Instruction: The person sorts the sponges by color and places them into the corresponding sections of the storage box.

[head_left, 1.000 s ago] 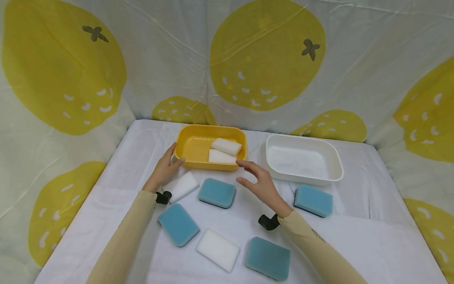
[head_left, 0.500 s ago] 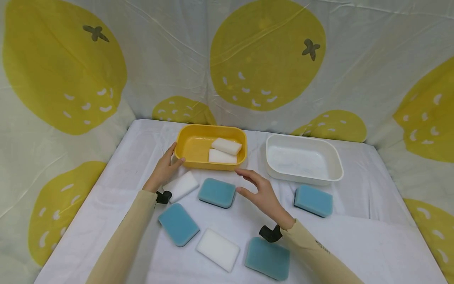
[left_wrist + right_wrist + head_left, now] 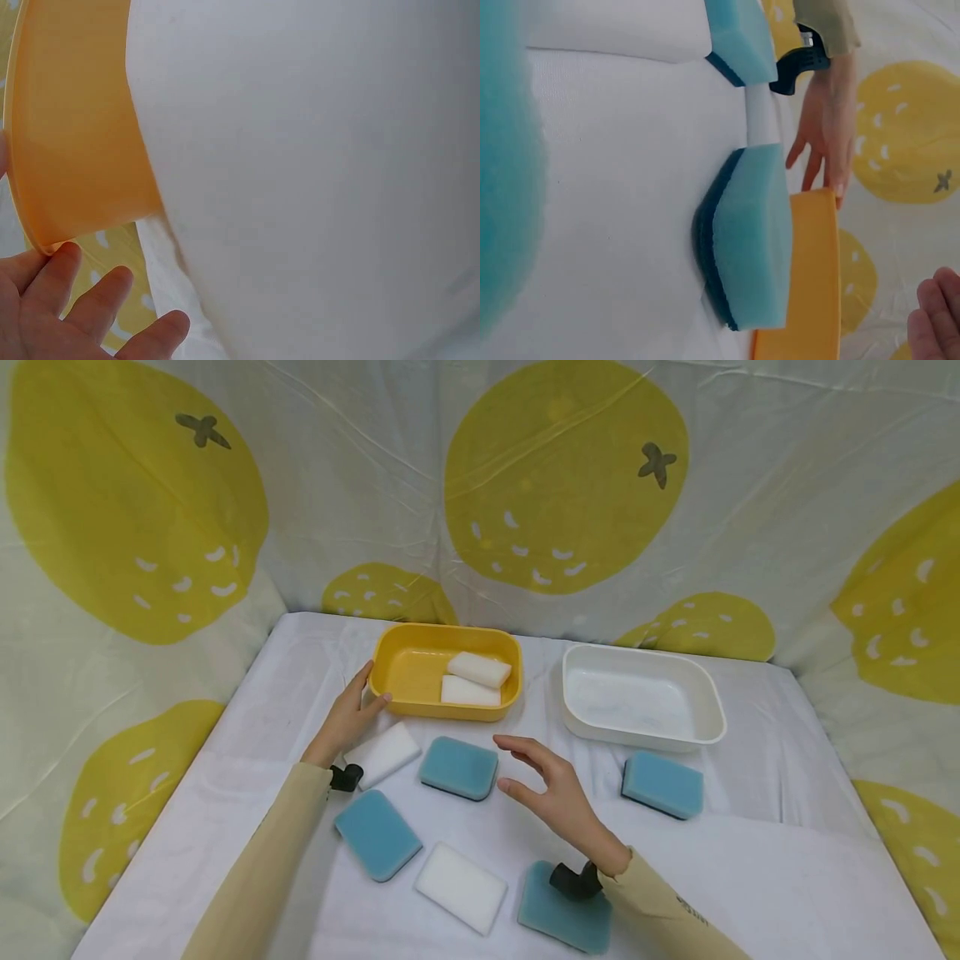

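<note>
My left hand (image 3: 345,714) holds the left front corner of a yellow plastic basin (image 3: 412,707). Its thumb lies at the front rim, the fingers along the left end; in the left wrist view, fingertips (image 3: 67,255) meet the basin's rim. Two white sponges (image 3: 480,669) lie inside, one partly on the other. Over the cloth, my right hand (image 3: 555,785) holds nothing, with thumb and fingers spread apart. Just left of it sits a blue scouring sponge (image 3: 459,767) with a dark underside, also large in the right wrist view as a blue sponge (image 3: 754,240).
A white basin (image 3: 637,693) stands at the back right, a blue sponge (image 3: 663,783) before it. Nearer lie another blue sponge (image 3: 378,835), a white sponge (image 3: 461,887) and a blue sponge (image 3: 558,914) partly under the right wrist. One white sponge (image 3: 386,753) is beside the left wrist.
My right hand has drawn back from the yellow basin's front rim toward me, down beside the middle blue sponge. The left hand and the basin stay where they were.
</note>
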{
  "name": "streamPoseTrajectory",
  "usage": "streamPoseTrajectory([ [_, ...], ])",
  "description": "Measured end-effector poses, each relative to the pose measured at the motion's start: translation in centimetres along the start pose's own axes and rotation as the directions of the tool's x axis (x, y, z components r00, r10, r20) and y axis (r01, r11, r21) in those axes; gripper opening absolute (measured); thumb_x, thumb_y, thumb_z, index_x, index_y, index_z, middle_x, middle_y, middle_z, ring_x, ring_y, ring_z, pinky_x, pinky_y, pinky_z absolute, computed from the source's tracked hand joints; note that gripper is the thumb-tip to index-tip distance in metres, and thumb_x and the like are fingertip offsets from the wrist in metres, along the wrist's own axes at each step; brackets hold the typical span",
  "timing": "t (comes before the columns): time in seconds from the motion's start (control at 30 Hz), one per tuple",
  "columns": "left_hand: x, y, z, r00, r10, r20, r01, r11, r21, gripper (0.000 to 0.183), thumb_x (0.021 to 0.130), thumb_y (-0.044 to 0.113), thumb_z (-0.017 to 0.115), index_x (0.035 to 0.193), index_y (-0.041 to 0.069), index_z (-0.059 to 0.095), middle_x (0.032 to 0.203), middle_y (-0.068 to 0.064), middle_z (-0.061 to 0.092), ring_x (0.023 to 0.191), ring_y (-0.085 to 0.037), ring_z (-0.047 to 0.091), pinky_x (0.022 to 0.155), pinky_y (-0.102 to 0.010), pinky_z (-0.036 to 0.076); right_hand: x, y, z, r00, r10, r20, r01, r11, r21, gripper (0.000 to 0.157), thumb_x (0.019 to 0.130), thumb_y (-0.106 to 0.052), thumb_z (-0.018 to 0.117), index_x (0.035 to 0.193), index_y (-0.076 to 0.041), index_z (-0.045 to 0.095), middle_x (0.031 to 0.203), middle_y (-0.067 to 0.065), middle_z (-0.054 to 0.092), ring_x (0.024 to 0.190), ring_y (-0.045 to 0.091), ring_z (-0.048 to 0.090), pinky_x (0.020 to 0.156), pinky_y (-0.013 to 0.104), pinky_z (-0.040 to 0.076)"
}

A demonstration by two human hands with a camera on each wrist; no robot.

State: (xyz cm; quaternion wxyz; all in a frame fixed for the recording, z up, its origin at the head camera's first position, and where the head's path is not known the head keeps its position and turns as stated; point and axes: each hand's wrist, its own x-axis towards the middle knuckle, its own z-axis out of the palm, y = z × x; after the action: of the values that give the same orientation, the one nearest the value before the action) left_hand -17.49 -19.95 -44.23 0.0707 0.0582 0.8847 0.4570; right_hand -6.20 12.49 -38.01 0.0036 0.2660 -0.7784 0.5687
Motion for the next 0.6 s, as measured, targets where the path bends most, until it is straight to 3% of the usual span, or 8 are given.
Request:
streamPoseTrajectory([
  [0.3, 0.0, -0.1, 0.0, 1.000, -0.003, 0.005, 0.003, 1.000, -0.018, 0.078, 0.099, 0.035, 0.053, 0.155, 0.011, 0.004, 0.158, -0.015, 0.009, 0.143, -0.033, 0.011, 0.113, -0.052, 0.014, -1.0, -0.6, 0.5, 1.000, -0.020, 0.006, 0.020, 1.000, 0.010, 0.047, 0.082, 0.011, 0.068, 0.127, 0.010, 0.053, 0.126, 0.023, 0.056, 0.115, 0.035, 0.051, 0.101, 0.036, 0.042],
  [0.6, 0.1, 0.0, 0.0, 1.000, -0.013, 0.003, 0.013, 1.000, 0.000, 0.076, 0.100, 0.032, 0.052, 0.155, 0.010, 0.004, 0.158, -0.017, 0.009, 0.143, -0.034, 0.011, 0.113, -0.051, 0.014, -3.0, 1.8, 1.6, 0.999, -0.045, 0.008, 0.044, 0.996, 0.073, 0.053, 0.084, 0.007, 0.069, 0.133, 0.000, 0.052, 0.131, 0.011, 0.055, 0.119, 0.027, 0.051, 0.102, 0.032, 0.040],
])
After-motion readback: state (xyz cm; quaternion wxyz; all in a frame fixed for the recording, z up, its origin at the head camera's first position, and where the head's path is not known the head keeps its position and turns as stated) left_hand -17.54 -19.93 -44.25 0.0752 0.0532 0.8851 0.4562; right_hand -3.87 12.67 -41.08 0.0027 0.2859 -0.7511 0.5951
